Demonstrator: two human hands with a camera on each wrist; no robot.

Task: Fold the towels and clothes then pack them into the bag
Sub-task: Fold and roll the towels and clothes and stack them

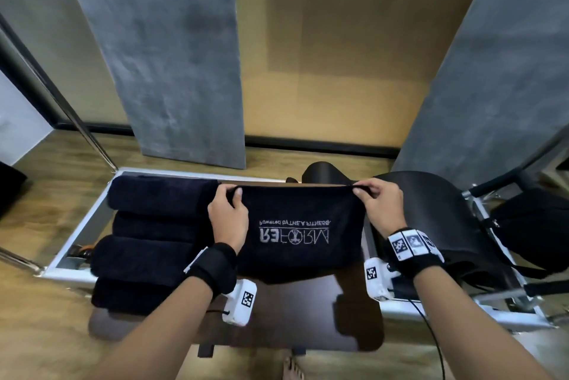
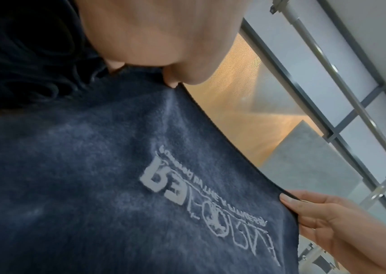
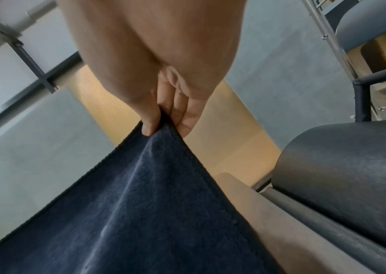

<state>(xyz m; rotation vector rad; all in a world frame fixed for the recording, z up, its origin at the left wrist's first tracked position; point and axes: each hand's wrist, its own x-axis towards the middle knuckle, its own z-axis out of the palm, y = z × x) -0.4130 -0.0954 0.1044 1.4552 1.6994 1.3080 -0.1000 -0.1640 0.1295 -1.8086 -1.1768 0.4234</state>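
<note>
Head view is showing the left hand point(image 1: 228, 215) and the right hand point(image 1: 381, 204) each pinching a top corner of a dark towel point(image 1: 300, 235), which is hanging over a brown table point(image 1: 295, 318) beside four folded towels point(image 1: 147, 241)

Even, soft indoor light, moderately bright. Head view bends strongly at edges, slightly soft overall. Both wrist views blurry, grainy. Glossy table point(image 1: 308, 318) reflects the wrist rigs. No harsh shadows.
</note>
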